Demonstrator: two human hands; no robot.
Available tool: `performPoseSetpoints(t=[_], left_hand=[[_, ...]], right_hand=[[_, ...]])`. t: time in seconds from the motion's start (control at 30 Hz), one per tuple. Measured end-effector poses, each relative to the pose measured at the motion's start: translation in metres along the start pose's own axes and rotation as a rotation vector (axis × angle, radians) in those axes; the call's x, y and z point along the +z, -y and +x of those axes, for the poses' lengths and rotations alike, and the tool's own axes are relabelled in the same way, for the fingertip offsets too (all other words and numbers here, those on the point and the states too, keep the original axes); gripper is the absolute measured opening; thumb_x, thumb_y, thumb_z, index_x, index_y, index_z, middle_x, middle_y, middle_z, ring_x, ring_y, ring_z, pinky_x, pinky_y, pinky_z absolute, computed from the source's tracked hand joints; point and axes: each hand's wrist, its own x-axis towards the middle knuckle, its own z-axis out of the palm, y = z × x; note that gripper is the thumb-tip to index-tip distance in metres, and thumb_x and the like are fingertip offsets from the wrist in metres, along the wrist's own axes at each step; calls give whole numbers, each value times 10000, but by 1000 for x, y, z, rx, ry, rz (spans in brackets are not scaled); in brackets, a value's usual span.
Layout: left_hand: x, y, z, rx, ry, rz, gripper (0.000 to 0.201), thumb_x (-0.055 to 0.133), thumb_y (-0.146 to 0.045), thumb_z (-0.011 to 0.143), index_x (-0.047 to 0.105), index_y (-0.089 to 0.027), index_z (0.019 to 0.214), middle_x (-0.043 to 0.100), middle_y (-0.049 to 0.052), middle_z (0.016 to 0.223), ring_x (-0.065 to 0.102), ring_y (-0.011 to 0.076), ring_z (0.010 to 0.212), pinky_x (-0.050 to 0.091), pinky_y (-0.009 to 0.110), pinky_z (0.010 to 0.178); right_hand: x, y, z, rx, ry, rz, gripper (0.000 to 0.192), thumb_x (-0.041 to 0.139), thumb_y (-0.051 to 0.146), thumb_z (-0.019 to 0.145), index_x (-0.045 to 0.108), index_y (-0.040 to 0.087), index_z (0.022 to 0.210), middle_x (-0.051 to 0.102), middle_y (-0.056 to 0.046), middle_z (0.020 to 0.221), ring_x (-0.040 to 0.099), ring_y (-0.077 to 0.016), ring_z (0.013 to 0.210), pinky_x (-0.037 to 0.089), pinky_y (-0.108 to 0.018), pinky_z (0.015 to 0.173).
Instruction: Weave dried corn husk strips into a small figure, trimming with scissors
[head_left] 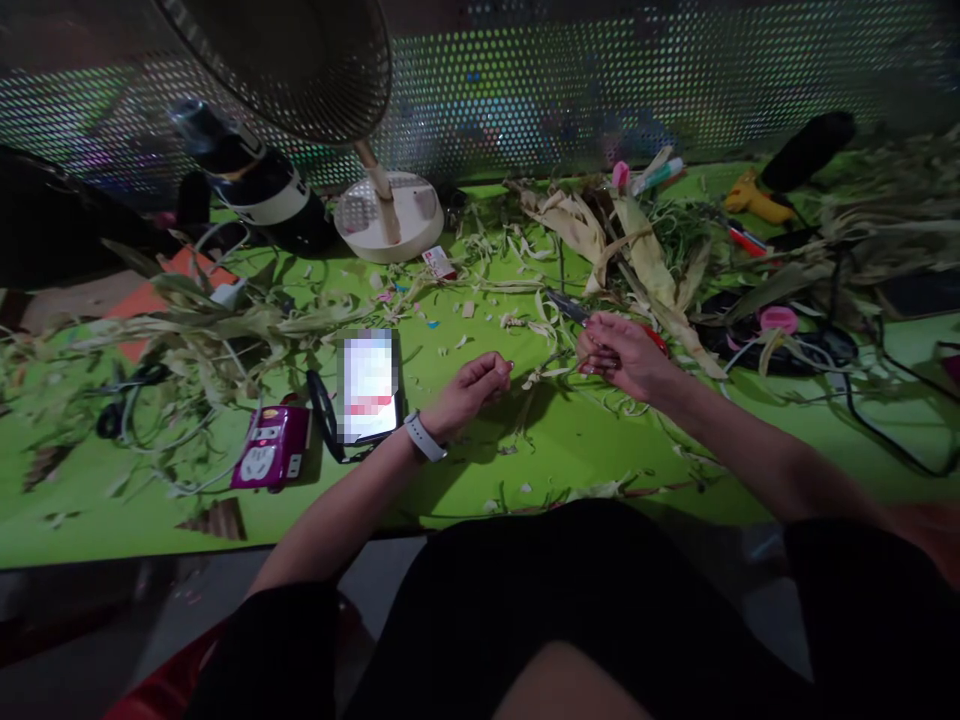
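My left hand (478, 388), wearing a pale watch band (425, 437), is closed with thumb and forefinger pinched together. A tiny bit shows at its fingertips, too small to name. To the right, my right hand (622, 355) is closed in a pinch, and a thin dried plant strand (559, 368) runs from its fingers toward the left hand. A dark-jawed tool (568, 306) with a red handle (657, 341) shows beyond the right hand; whether the hand grips it is hidden. Corn husk scraps (536, 325) lie about both hands on the green tabletop (480, 470).
A lit phone (367, 385) and a magenta power socket box (274, 447) lie at left. Behind stand a fan (390, 215) and a dark bottle (262, 190). Large husks (645, 250), a yellow glue gun (757, 200) and black cables (862, 400) lie at right.
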Motion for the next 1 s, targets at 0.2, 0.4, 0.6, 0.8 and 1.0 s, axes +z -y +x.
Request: performPoseSetpoints(t=[0.2,0.4,0.6,0.8,1.0], left_hand=[[0,-8,-4,84,22,122,315,645,-468,774,498,-190,796,361,-73,594,301,61,496,252,207,475],[-3,-16,-10,274,-2,562,257,708,-407,743,678,-164,824,483,-39,580,421,76,539,344,228,546],[-18,-20,-7,262,41,467,239,757,-381,688,654,-165,683,630,83,1068,587,187,1002,462,348,893],[-21,-16,-3,-43,9,49,396,789,-316,659,577,-172,961,688,8,756,656,126,711,518,269,700],[-25,-11,3,50,-158,-139,277,812,-295,624,644,-144,784,720,28,787,671,127,738,514,265,754]], right_hand=[[24,16,-9,-33,36,61,311,621,382,843,396,219,703,354,74,571,338,-65,468,462,-251,563],[53,33,-10,39,40,212,212,621,293,853,473,201,731,511,28,671,529,-98,623,569,-336,765],[44,25,-6,41,-54,313,178,644,226,828,504,188,726,552,53,639,560,-72,600,587,-313,806],[26,16,1,-37,-187,325,114,676,224,792,572,193,756,655,35,700,654,-97,702,590,-290,807],[9,13,12,-141,-228,82,222,734,372,729,584,215,781,697,16,813,669,-126,779,577,-295,742]])
